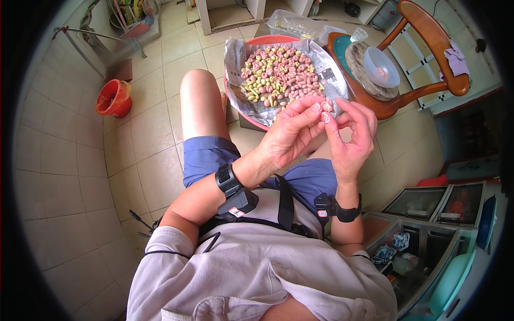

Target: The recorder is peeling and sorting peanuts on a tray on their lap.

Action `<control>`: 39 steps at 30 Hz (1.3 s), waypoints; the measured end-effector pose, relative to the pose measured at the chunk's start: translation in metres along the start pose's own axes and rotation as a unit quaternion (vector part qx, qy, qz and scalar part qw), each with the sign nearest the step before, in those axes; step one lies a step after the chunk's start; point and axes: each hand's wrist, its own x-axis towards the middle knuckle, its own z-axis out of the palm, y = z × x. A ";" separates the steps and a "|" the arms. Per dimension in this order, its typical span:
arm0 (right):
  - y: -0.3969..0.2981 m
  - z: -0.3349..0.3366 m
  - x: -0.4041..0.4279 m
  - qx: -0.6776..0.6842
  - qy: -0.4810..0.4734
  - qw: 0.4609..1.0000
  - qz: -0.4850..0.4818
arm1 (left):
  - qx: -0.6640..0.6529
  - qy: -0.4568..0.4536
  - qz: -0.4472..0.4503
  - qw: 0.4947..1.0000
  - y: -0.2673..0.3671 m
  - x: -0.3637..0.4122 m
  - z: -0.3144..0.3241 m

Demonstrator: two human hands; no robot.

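A small shaped piece of pink dough (328,106) is pinched between the fingertips of both hands. My left hand (293,130) grips it from the left with thumb and forefinger. From the right, the thumb and fingers of my right hand (352,130) close on it too. White, floury residue marks both thumbs. Just beyond the hands stands a round red basin (251,121) lined with printed newspaper (335,78). Many pink and yellow-green dough pieces (281,72) lie on the paper, some round, some long, some flower-like. My hands cover the basin's near right edge.
At right, a wooden chair (401,107) carries a teal plate (342,48), a round grey-brown board (357,76) and a translucent bowl (381,67) with a little pink dough. A clear plastic tub (297,26) sits behind the basin. A red bucket (114,98) stands at left.
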 end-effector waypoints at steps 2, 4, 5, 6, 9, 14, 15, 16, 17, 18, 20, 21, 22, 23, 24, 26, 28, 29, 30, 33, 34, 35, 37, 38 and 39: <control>-0.001 -0.001 0.001 -0.013 -0.016 1.000 0.000 | 0.006 0.013 -0.001 1.000 0.000 -0.001 0.003; 0.000 -0.001 0.001 -0.021 -0.017 1.000 -0.003 | 0.013 0.025 -0.003 1.000 0.000 -0.002 0.008; 0.001 -0.001 0.001 -0.028 -0.018 0.999 -0.005 | 0.021 0.029 -0.008 0.999 0.001 -0.003 0.011; 0.001 -0.001 0.001 -0.028 -0.018 0.999 -0.006 | 0.030 0.032 -0.012 0.999 0.001 -0.003 0.012; 0.000 0.000 0.001 -0.028 -0.017 0.999 0.004 | 0.033 0.031 -0.017 0.999 0.001 -0.002 0.009; -0.005 -0.002 0.003 0.002 -0.026 0.999 0.019 | 0.023 0.036 -0.018 0.999 0.003 -0.001 0.007; -0.004 -0.004 0.004 0.002 -0.028 0.999 0.019 | 0.020 0.042 -0.030 0.998 0.003 -0.001 0.006; -0.001 -0.008 0.006 0.004 -0.039 0.999 0.009 | 0.018 0.042 -0.029 0.999 0.003 -0.002 0.007; 0.001 -0.011 0.008 0.007 -0.050 0.999 0.000 | 0.014 0.036 -0.041 0.998 0.004 -0.003 0.009; 0.000 -0.013 0.010 -0.009 -0.061 0.998 0.000 | 0.010 0.030 -0.053 0.998 0.004 -0.003 0.009; 0.002 -0.014 0.011 -0.011 -0.070 0.997 0.001 | 0.002 0.030 -0.052 0.998 0.003 -0.002 0.007; 0.003 -0.014 0.011 -0.012 -0.078 0.997 0.002 | -0.005 0.029 -0.052 0.998 0.002 -0.002 0.007; 0.001 -0.014 0.011 -0.012 -0.080 0.997 0.001 | -0.007 0.029 -0.051 0.998 0.002 -0.001 0.008; -0.002 -0.014 0.011 -0.012 -0.086 0.996 0.016 | -0.009 0.037 -0.046 0.998 0.002 -0.001 0.010; -0.004 -0.014 0.011 -0.012 -0.091 0.995 0.030 | -0.010 0.044 -0.041 0.998 0.002 -0.001 0.012; -0.005 -0.014 0.011 -0.013 -0.095 0.995 0.028 | -0.013 0.047 -0.042 0.998 0.002 -0.001 0.012; -0.006 -0.014 0.012 -0.015 -0.099 0.995 0.025 | -0.015 0.050 -0.043 0.998 0.002 -0.001 0.011; -0.007 -0.015 0.013 -0.024 -0.106 0.994 0.022 | -0.006 0.051 -0.041 0.998 0.001 -0.001 0.009; -0.008 -0.015 0.015 -0.033 -0.113 0.993 0.019 | 0.004 0.052 -0.039 0.998 0.001 -0.001 0.008; -0.013 -0.015 0.021 -0.051 -0.130 0.990 0.027 | 0.038 0.057 -0.026 0.997 0.002 -0.002 0.007; -0.014 -0.015 0.022 -0.051 -0.131 0.990 0.026 | 0.037 0.057 -0.025 0.997 0.001 -0.002 0.007; -0.015 -0.017 0.024 -0.074 -0.138 0.988 0.019 | 0.070 0.059 -0.019 0.996 0.001 -0.002 0.006; -0.017 -0.017 0.027 -0.094 -0.147 0.985 0.009 | 0.104 0.063 -0.009 0.993 0.001 -0.003 0.005; -0.019 -0.017 0.028 -0.108 -0.157 0.982 0.012 | 0.118 0.063 0.000 0.991 0.001 -0.004 0.005; -0.021 -0.018 0.028 -0.124 -0.167 0.978 0.016 | 0.132 0.064 0.008 0.989 0.000 -0.003 0.004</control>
